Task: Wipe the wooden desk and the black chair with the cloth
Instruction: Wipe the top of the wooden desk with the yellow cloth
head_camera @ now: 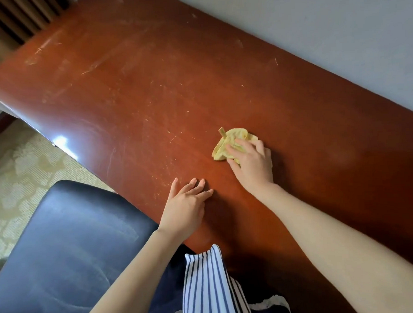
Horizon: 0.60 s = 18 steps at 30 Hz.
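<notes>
We find the right hand (250, 164) pressing down with spread, near-straight fingers on the crumpled yellow cloth (231, 141), whose near part is hidden under the palm, so we cannot tell whether the thumb pinches it. The cloth lies mid-way across the scratched reddish-brown wooden desk (150, 87), with the left hand (186, 204) flat and open-fingered near the desk's front edge. The black padded leather chair (69, 245) stands just beside that edge, cut off at the frame's bottom left.

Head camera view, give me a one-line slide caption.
Right hand presses a yellow cloth on the scratched wooden desk while the left hand rests flat near the black chair.
</notes>
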{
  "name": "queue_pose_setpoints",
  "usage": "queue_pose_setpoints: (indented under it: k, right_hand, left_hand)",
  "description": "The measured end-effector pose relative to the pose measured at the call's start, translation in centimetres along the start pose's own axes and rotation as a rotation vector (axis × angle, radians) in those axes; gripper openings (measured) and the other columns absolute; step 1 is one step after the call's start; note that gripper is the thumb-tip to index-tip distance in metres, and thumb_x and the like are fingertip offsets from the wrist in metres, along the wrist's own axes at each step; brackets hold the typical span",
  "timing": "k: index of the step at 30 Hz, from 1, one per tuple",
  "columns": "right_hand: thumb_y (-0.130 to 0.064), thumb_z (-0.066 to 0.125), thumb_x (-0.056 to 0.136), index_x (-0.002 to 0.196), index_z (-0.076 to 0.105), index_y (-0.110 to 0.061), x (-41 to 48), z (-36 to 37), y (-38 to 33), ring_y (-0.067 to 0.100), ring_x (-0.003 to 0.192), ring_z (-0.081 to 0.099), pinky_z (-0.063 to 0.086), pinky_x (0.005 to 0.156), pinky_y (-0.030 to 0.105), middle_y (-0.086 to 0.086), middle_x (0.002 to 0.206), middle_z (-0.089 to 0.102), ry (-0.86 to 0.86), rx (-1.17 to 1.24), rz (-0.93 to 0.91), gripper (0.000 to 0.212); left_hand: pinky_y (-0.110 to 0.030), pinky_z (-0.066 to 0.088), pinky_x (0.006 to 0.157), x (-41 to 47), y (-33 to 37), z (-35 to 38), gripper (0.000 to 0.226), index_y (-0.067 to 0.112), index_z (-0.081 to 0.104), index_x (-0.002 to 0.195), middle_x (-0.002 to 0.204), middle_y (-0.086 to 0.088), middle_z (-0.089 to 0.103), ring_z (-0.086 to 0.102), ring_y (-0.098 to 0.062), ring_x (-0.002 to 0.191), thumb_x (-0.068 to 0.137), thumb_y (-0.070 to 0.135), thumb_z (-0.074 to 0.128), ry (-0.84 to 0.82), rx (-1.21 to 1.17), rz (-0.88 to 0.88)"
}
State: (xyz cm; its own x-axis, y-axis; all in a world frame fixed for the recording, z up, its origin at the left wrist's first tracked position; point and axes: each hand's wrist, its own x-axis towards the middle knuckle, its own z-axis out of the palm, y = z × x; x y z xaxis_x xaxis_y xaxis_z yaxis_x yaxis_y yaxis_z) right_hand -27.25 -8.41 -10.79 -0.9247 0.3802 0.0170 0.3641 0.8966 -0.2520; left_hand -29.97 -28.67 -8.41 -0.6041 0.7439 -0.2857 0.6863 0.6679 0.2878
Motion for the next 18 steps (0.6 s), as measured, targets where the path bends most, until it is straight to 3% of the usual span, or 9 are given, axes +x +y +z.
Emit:
queue_pose_setpoints:
  k: [5,8,10,13,18]
  right_hand:
    - [-0.023,0.077,0.076,0.113,0.070,-0.023,-6.9,-0.7,0.5,0.027,0.107,0.055,0.050,0.078,0.043,0.002,0.121,0.064,-0.033,0.062,-0.217,0.038]
    - [-0.018,0.083,0.068,0.102,0.074,-0.023,-10.5,-0.9,2.2,0.022,0.104,0.053,0.051,0.075,0.041,-0.002,0.114,0.067,0.006,0.092,-0.349,0.036]
    - [-0.015,0.080,0.070,0.102,0.074,-0.025,-12.3,-1.1,3.9,0.021,0.103,0.054,0.051,0.075,0.039,-0.003,0.113,0.067,0.005,0.078,-0.441,0.034]
    - [-0.011,0.077,0.076,0.111,0.070,-0.027,-13.2,-2.0,6.5,0.023,0.105,0.061,0.051,0.080,0.038,-0.003,0.119,0.065,-0.098,0.028,-0.606,0.039]
    - [-0.006,0.079,0.073,0.118,0.066,-0.030,-10.5,-4.4,10.0,0.021,0.110,0.058,0.052,0.082,0.035,-0.004,0.127,0.060,-0.235,-0.036,-0.678,0.053]
  left_hand:
    - [-0.038,0.000,0.116,1.1,0.6,-0.9,0.039,0.032,0.048,0.135,0.142,0.007,0.049,0.036,-0.015,0.136,0.097,0.024,0.039,-0.034,0.070,-0.016]
    - [-0.035,0.017,0.114,2.1,1.1,-1.8,0.033,0.031,0.050,0.126,0.111,0.006,0.065,0.056,-0.016,0.111,0.097,0.028,0.036,-0.011,0.151,-0.059]
    - [-0.038,0.021,0.111,3.1,2.0,-2.3,0.029,0.028,0.053,0.119,0.098,0.005,0.068,0.060,-0.019,0.100,0.096,0.029,0.035,0.018,0.205,-0.090]
    - [-0.045,0.018,0.111,4.4,3.1,-2.1,0.036,0.026,0.047,0.128,0.121,0.001,0.057,0.051,-0.024,0.115,0.096,0.037,0.037,0.060,0.249,-0.083]
    - [-0.047,0.006,0.117,6.9,3.5,-0.9,0.059,0.023,0.018,0.150,0.158,-0.003,0.014,0.012,-0.027,0.144,0.098,0.048,0.031,0.022,0.263,0.039]
